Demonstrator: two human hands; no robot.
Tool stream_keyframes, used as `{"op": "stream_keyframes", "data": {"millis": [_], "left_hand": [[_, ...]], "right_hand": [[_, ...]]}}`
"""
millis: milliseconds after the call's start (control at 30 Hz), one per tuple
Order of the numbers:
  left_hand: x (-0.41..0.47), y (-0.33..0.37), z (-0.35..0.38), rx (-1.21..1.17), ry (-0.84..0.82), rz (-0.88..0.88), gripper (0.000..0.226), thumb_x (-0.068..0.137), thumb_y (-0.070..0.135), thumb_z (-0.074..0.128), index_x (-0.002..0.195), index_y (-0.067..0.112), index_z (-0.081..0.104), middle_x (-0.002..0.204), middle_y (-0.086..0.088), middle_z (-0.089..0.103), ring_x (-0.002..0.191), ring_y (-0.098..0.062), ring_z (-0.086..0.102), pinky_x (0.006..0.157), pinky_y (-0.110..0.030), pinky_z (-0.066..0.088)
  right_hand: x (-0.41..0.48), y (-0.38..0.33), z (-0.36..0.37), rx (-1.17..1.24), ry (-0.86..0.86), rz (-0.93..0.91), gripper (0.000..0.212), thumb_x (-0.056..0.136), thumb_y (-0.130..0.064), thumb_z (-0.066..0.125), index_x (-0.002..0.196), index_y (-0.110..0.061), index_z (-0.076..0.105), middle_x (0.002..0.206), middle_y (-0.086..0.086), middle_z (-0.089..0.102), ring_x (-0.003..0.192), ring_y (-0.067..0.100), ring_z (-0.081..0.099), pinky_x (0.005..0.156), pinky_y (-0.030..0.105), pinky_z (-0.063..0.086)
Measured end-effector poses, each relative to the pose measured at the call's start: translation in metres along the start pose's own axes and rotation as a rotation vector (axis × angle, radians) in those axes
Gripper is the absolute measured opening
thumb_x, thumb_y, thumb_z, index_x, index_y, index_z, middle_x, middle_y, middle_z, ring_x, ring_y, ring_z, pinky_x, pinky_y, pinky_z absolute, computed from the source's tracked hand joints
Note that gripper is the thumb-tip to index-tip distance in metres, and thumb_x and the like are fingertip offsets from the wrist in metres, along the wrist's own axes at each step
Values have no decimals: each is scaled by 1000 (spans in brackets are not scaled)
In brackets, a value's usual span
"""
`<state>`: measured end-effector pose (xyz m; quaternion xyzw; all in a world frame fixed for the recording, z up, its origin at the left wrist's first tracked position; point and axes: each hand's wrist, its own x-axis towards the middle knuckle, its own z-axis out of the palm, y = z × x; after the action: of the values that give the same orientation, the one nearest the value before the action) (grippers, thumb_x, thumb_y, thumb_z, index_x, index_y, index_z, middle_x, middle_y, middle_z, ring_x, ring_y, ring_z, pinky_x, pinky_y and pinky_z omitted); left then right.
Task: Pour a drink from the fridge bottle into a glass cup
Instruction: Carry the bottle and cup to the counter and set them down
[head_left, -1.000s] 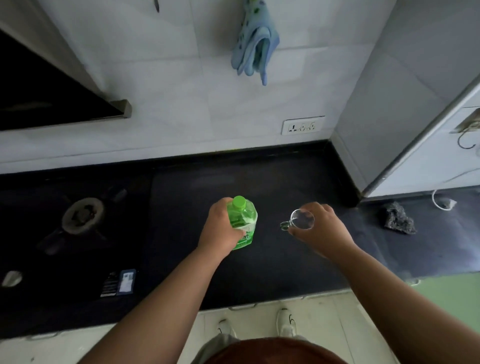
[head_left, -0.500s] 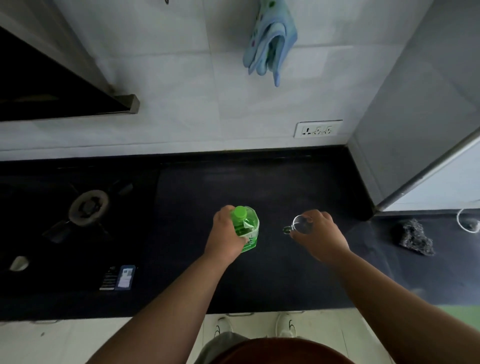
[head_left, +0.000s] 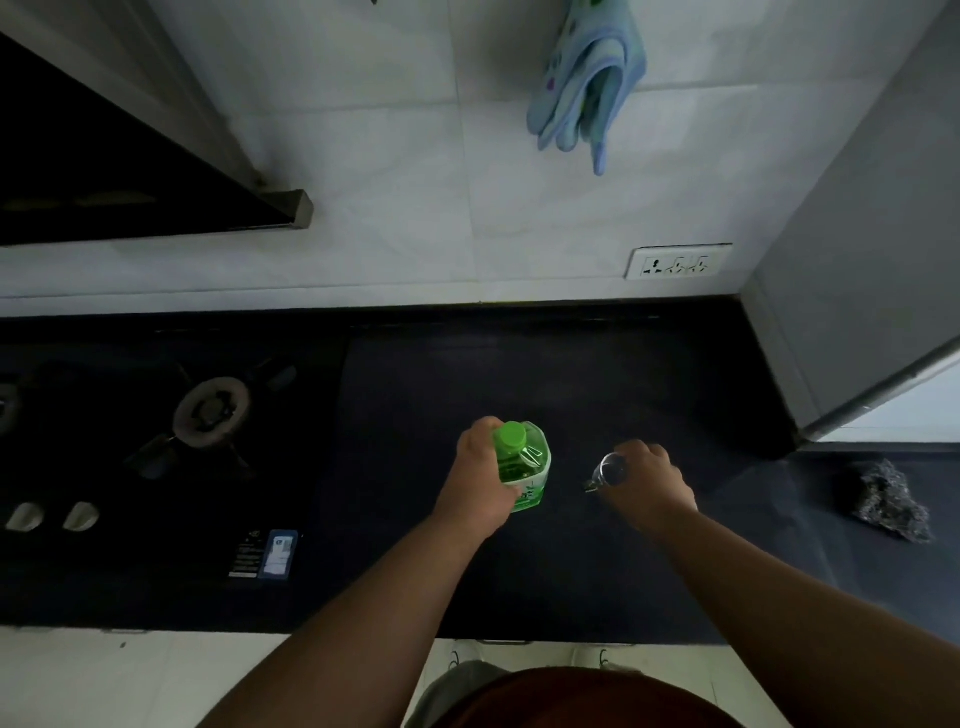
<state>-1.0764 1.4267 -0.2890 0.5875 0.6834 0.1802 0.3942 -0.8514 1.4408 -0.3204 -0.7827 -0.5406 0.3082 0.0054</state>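
A green bottle (head_left: 524, 465) with a green cap stands upright over the dark countertop (head_left: 545, 374), and my left hand (head_left: 480, 478) is wrapped around its left side. The cap is on. To its right my right hand (head_left: 649, 478) grips a small clear glass cup (head_left: 609, 470) from the right, low over the counter. A narrow gap of bare counter separates the bottle from the cup. I cannot tell whether either one rests on the counter.
A gas hob (head_left: 208, 410) with two knobs (head_left: 52, 517) fills the counter's left side. A dark scrubber (head_left: 891, 501) lies at the far right. On the tiled wall hang blue gloves (head_left: 587, 88) above a socket strip (head_left: 678, 261). A grey panel (head_left: 857, 234) closes the right.
Both hands have dropped lower and closer to the counter with the bottle and the cup. The view has shifted left, so the wall and gloves sit further right.
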Motion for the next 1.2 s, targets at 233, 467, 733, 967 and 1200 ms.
{"op": "stream_keyframes", "data": {"millis": [233, 467, 733, 967, 1200], "left_hand": [[0, -1, -2, -1, -1, 7, 75, 79, 7, 78, 135, 35, 36, 127, 10, 34, 108, -9, 48, 87, -27, 44], [0, -1, -3, 2, -21, -6, 76, 80, 8, 77, 134, 38, 34, 134, 11, 34, 109, -8, 48, 88, -30, 47], [2, -1, -5, -2, -34, 0, 76, 79, 7, 78, 134, 37, 36, 133, 11, 35, 113, -10, 50, 95, -32, 49], [3, 0, -8, 5, -54, -22, 76, 79, 7, 78, 131, 42, 35, 133, 11, 36, 113, -11, 50, 99, -41, 52], [3, 1, -8, -3, -61, -38, 77, 79, 7, 78, 130, 44, 34, 126, 15, 33, 115, -11, 49, 96, -44, 55]], "right_hand": [[16, 1, 22, -52, -9, 15, 31, 75, -39, 45, 103, -27, 54, 109, -6, 46, 84, 20, 57, 71, 39, 48], [45, 19, 48, -84, -53, -36, 37, 76, -40, 43, 106, -28, 62, 110, -3, 45, 72, 15, 46, 48, 27, 37], [45, 24, 53, -85, -85, -55, 43, 80, -47, 48, 111, -21, 61, 113, 1, 47, 69, 13, 40, 47, 25, 33], [33, 28, 51, -48, -121, -29, 49, 83, -50, 62, 117, -15, 56, 120, 7, 47, 83, 15, 44, 55, 25, 37], [24, 28, 47, -13, -202, -9, 58, 90, -44, 63, 135, -11, 47, 132, 14, 44, 97, 23, 57, 74, 32, 51]]}}
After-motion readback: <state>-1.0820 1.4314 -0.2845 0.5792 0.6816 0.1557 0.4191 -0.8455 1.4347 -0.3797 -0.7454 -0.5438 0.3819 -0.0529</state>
